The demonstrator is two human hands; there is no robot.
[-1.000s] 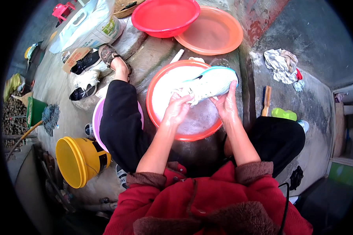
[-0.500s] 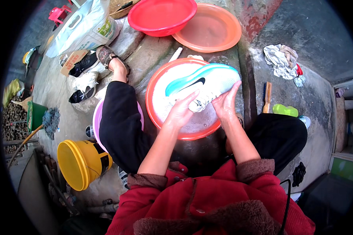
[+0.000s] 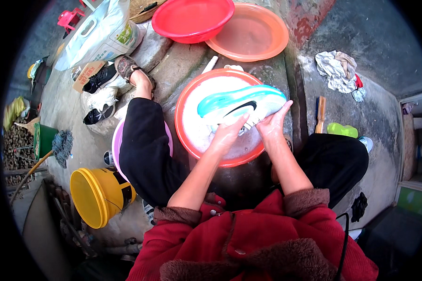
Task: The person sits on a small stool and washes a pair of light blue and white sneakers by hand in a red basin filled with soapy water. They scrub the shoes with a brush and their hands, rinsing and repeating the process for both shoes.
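A white sneaker (image 3: 267,104) with a bright turquoise sole and a dark curved mark on its side is held over an orange-red basin (image 3: 180,125). Whitish suds (image 3: 199,133) fill the basin. My left hand (image 3: 229,133) grips the shoe near its laces, its thumb along the side. Around the other end, at the right, my right hand (image 3: 273,125) is wrapped with its fingers partly behind the shoe. The sole faces mostly up and away from me. My hidden fingertips lie beneath the shoe.
Beyond stand a red basin (image 3: 192,38) and an orange basin (image 3: 262,54). At left are dark shoes (image 3: 100,77), a white bag (image 3: 96,40), a pink basin (image 3: 116,152) and a yellow bucket (image 3: 91,196). A brush (image 3: 320,114), green object (image 3: 342,130) and rags (image 3: 335,70) lie right.
The sneaker has rolled in my hands, so more of its turquoise sole shows and the laces have turned downward. My left hand has shifted slightly right along the shoe.
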